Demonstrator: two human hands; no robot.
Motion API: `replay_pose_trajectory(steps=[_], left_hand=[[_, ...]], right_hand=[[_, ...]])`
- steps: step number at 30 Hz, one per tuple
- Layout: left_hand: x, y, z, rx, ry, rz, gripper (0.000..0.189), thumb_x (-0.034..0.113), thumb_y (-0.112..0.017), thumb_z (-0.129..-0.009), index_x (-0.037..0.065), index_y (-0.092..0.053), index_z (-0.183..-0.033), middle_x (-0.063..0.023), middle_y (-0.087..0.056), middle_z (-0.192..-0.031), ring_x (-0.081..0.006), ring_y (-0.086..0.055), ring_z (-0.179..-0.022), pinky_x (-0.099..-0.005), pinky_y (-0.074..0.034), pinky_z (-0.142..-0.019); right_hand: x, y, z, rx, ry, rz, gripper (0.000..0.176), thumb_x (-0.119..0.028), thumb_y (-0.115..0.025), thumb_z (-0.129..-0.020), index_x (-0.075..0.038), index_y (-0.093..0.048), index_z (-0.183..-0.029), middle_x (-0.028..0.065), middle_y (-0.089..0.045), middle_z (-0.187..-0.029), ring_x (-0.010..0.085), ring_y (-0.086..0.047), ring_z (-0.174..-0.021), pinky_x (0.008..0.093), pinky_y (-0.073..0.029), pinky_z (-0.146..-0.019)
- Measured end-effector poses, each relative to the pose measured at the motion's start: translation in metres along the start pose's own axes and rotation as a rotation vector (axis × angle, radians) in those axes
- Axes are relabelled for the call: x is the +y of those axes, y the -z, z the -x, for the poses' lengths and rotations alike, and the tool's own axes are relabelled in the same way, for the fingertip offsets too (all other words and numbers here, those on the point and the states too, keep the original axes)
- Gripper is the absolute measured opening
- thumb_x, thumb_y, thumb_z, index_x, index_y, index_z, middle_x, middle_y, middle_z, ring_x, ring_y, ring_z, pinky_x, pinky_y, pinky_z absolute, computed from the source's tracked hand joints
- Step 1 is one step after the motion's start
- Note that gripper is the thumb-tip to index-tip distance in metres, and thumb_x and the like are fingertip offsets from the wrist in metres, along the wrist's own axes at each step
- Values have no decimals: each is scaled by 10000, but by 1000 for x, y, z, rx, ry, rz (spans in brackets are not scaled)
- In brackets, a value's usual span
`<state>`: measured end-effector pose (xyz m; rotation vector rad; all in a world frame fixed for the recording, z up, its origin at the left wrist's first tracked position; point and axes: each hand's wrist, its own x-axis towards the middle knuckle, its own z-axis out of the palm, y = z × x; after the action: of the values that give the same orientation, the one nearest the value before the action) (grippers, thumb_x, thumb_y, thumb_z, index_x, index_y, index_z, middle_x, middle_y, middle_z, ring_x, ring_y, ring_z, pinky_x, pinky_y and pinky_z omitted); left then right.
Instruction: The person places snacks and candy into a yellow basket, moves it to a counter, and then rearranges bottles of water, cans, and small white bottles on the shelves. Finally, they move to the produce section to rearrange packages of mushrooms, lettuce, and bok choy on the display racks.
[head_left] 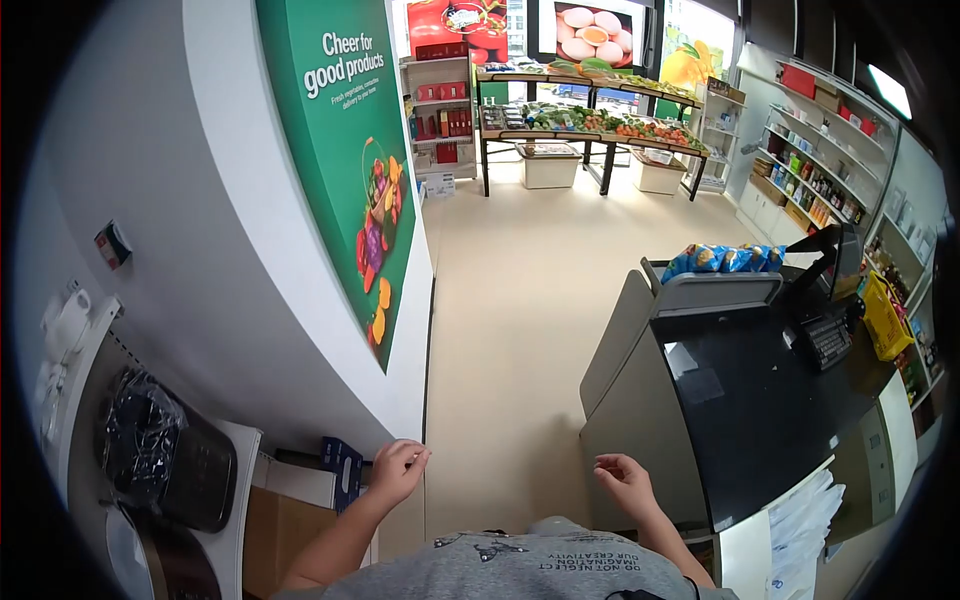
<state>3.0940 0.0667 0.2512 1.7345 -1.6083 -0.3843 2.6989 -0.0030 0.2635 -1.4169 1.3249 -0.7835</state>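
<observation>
Far left it's pretty tight: a white shelf [247, 440] with 1 black tray [205, 475] on it, next to some crinkly clear plastic. 1 brown cardboard box [285, 525] below that, then a big green sign [330, 190] reading "Cheer for good products"; the small print ends "delivery to your home". 1 blue box [342, 468] sits low by the foot of that wall, just left of the left hand [400, 470]. That hand's loosely curled, can't tell if it's fully closed. Grey shirt [500, 570] shows "DO NOT NEGLECT", "IMAGINATION" and "OUR CREATIVITY", upside down from here.

The middle's the roomy bit: bare floor [505, 290] from between the hands up to a 2-tier produce stand [540, 134] with 2 white bins [549, 174] underneath. 3 window posters [595, 38] behind: tomatoes, eggs, orange fruit.

Right hand [625, 482] is loosely open with bent fingers, near the side of the bench [760, 430]. Bench has a black top running along the right, with at least 3 blue snack bags [738, 260] at its far end, 1 keyboard [827, 340] and 1 screen [848, 262]. 1 yellow basket [885, 318] is past its far-right edge.
</observation>
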Motion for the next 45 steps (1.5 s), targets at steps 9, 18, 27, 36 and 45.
replay_pose_trajectory(steps=[9, 18, 27, 36, 45], left_hand=[[-57, -93, -173, 54, -173, -113, 220, 186, -642, -822, 98, -647, -1024, -83, -650, -971, -277, -615, -917, -402, -461, -807], [-71, -136, -405, 232, 241, 148, 207, 96, -632, -839, 27, -635, -1034, -121, -635, -985, -223, -634, -887, -337, -506, -790], [-152, -214, -574, 219, 406, 205, 228, 67, -622, -829, 27, -621, -1054, -105, -648, -977, -186, -640, -839, -315, -515, -764], [-203, -296, -923, 153, 255, 408, 311, 71, -613, -844, 25, -573, -1149, -119, -637, -1011, -211, -646, -895, -326, -523, -780], [-130, -351, -1246, -123, 79, 290, 453, 183, -631, -865, 81, -475, -1278, -117, -566, -1150, -215, -586, -1003, -350, -502, -844]], right_hand=[[7, -12, -249, 23, -80, -94, 238, -130, -667, -865, -13, -643, -1071, 46, -664, -946, 115, -620, -860, 253, -507, -777], [-67, -14, -515, -102, 22, -219, 261, -179, -659, -884, -25, -638, -1093, 42, -654, -965, 110, -601, -881, 258, -496, -800], [-95, 1, -722, -88, 34, -302, 262, -154, -661, -883, -23, -628, -1107, 33, -643, -970, 106, -589, -883, 247, -489, -791], [-105, 88, -961, 310, -94, -258, 251, -140, -637, -874, -23, -607, -1094, 51, -651, -933, 130, -622, -852, 248, -442, -730], [-66, 209, -1130, 687, -266, -219, 255, -192, -625, -873, -97, -601, -1109, -29, -625, -919, 77, -585, -792, 226, -412, -699]])
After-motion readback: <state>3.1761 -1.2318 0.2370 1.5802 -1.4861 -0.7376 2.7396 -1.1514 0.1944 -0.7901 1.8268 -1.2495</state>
